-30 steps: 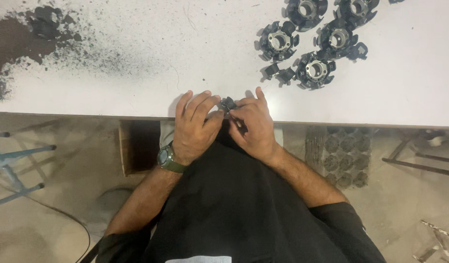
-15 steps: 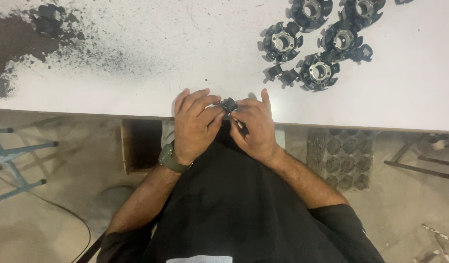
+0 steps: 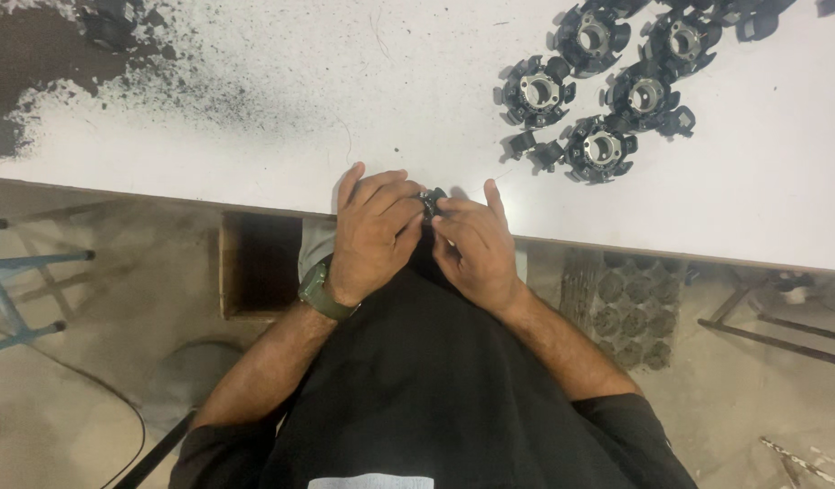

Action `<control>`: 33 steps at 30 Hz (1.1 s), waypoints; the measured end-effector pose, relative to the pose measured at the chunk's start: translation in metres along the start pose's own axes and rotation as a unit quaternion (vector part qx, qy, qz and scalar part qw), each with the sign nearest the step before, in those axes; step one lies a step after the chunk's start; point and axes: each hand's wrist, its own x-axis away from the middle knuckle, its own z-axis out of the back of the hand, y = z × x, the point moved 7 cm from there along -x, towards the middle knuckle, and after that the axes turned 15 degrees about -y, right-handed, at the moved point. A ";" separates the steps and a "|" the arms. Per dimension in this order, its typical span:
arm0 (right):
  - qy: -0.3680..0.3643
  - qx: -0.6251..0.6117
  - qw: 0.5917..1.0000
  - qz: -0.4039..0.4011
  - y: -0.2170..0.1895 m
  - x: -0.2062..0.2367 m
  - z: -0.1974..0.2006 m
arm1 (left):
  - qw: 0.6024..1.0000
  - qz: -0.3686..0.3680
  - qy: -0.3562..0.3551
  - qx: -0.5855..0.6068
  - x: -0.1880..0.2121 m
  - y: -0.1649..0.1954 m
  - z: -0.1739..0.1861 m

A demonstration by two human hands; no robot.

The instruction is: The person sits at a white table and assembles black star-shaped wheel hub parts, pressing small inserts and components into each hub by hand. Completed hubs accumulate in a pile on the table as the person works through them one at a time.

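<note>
At the near edge of the white table (image 3: 254,136), the left hand (image 3: 374,231) and right hand (image 3: 476,249) pinch a small black part (image 3: 430,199) together between their fingertips. Black round hubs (image 3: 598,145) lie well beyond it, toward the table's far right.

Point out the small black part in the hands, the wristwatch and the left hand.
small black part (image 3: 431,201), head view, its visible top between the fingertips.
wristwatch (image 3: 322,292), head view, the green strap.
left hand (image 3: 374,231), head view, back of the hand.
</note>
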 end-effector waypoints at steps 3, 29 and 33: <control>-0.016 0.002 1.000 -0.011 -0.002 -0.003 0.004 | 1.000 -0.001 -0.002 0.001 0.000 0.001 0.001; -0.069 0.049 0.994 -0.067 0.018 -0.007 0.013 | 0.998 -0.026 -0.021 -0.046 -0.007 0.021 0.021; -0.060 0.044 0.995 -0.069 0.018 -0.008 0.014 | 0.990 -0.055 -0.025 -0.130 -0.006 0.030 0.021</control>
